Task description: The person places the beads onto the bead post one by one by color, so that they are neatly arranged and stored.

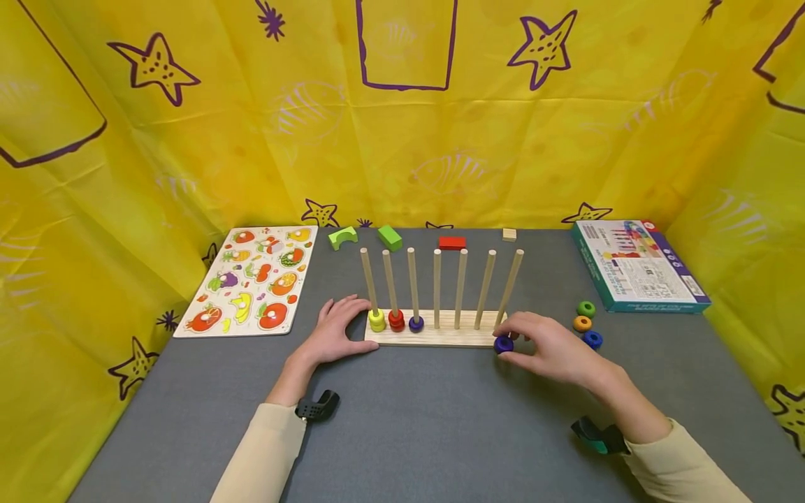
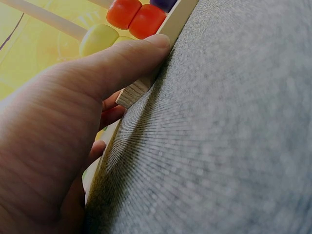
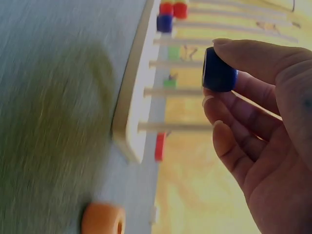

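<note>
A wooden peg stand [image 1: 443, 337] with several upright pegs rests on the table. Its leftmost peg bears yellow beads [image 1: 376, 321], the second red beads [image 1: 396, 321], and the third one dark blue bead [image 1: 416, 324]. My left hand [image 1: 339, 332] grips the stand's left end, the thumb [image 2: 146, 48] along its front edge and the fingers behind, partly hidden. At the stand's right end, my right hand [image 1: 550, 346] pinches another dark blue bead [image 3: 219, 73] between thumb and fingers. That bead is off the pegs, held above the table.
Green, orange and blue beads [image 1: 582, 323] lie right of my right hand. A box [image 1: 641, 269] lies at the back right, and a fruit puzzle board [image 1: 251, 279] at the left. Green blocks [image 1: 390, 238], a red block [image 1: 452, 243] and a small plain block [image 1: 509, 235] line the back.
</note>
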Available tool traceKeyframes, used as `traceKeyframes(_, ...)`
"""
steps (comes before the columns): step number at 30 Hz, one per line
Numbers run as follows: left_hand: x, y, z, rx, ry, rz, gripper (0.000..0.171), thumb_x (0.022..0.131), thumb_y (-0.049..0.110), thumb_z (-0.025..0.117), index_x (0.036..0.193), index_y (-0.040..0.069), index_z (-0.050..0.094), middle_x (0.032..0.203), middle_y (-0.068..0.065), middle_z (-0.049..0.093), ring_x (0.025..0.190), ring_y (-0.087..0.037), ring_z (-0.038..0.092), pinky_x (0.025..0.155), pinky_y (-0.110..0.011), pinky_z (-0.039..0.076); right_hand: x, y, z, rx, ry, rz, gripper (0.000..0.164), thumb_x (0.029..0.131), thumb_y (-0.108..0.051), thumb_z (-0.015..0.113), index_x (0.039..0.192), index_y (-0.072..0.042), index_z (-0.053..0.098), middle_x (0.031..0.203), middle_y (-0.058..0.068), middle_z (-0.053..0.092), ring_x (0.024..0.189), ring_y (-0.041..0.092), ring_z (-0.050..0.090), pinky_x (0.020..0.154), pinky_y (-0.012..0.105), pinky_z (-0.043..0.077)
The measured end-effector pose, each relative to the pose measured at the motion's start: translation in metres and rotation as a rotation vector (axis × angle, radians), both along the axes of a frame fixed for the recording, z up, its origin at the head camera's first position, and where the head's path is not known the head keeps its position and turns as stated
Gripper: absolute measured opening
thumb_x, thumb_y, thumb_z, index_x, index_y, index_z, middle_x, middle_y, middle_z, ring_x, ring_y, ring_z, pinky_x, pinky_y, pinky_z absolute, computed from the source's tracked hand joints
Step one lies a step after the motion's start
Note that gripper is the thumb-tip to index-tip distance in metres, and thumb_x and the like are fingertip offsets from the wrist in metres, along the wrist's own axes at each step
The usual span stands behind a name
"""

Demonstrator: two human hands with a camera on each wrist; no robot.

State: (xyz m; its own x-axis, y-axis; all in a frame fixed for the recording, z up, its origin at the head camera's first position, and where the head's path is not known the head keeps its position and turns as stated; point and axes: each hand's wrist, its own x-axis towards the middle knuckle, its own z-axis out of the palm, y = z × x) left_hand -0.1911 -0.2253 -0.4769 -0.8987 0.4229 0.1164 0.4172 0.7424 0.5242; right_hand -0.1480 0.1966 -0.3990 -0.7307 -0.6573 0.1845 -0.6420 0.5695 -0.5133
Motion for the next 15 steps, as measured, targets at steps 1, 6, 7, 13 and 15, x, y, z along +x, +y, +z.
traceKeyframes(1, 0.000, 0.000, 0.000, 0.000, 0.001, 0.001, 0.075, 0.079, 0.046, 0.082, 0.139, 0.009, 0.057, 0.146, -0.012, 0.052, 0.146, -0.034, 0.029, 0.115, -0.063, 0.004, 0.001, -0.004, 0.001, -0.005, 0.003, 0.011, 0.032, 0.084, -0.011, 0.084, 0.112, -0.009, 0.070, 0.104, -0.006, 0.066, 0.093, 0.012, 0.060, 0.082, 0.042, 0.057)
traceKeyframes(6, 0.001, -0.001, 0.001, 0.006, 0.005, 0.001, 0.075, 0.079, 0.045, 0.082, 0.139, 0.009, 0.057, 0.146, -0.013, 0.052, 0.145, -0.035, 0.029, 0.115, -0.064, 0.004, 0.004, -0.026, 0.010, -0.045, 0.011, 0.064, 0.032, 0.086, -0.013, 0.082, 0.115, -0.011, 0.070, 0.109, -0.004, 0.066, 0.097, 0.012, 0.061, 0.084, 0.043, 0.057)
traceKeyframes(7, 0.002, -0.001, 0.001, 0.006, 0.006, 0.000, 0.075, 0.079, 0.045, 0.082, 0.139, 0.008, 0.057, 0.145, -0.013, 0.052, 0.145, -0.035, 0.030, 0.114, -0.064, 0.004, 0.004, -0.029, 0.013, -0.056, 0.012, 0.076, 0.032, 0.086, -0.013, 0.082, 0.116, -0.011, 0.069, 0.110, -0.004, 0.066, 0.097, 0.012, 0.061, 0.084, 0.043, 0.057)
traceKeyframes(13, 0.001, -0.001, -0.001, 0.000, 0.019, -0.004, 0.075, 0.079, 0.046, 0.082, 0.139, 0.009, 0.057, 0.145, -0.013, 0.053, 0.145, -0.036, 0.030, 0.114, -0.065, 0.005, 0.004, -0.052, 0.029, -0.100, 0.046, 0.120, 0.034, 0.088, -0.014, 0.081, 0.119, -0.013, 0.068, 0.110, -0.006, 0.065, 0.098, 0.009, 0.060, 0.084, 0.036, 0.056)
traceKeyframes(15, 0.001, -0.001, -0.001, 0.001, 0.019, -0.003, 0.075, 0.079, 0.046, 0.082, 0.139, 0.009, 0.057, 0.145, -0.013, 0.053, 0.145, -0.035, 0.030, 0.114, -0.065, 0.005, 0.004, -0.059, 0.036, -0.108, 0.072, 0.127, 0.034, 0.087, -0.015, 0.082, 0.118, -0.013, 0.068, 0.110, -0.007, 0.065, 0.098, 0.008, 0.060, 0.084, 0.033, 0.055)
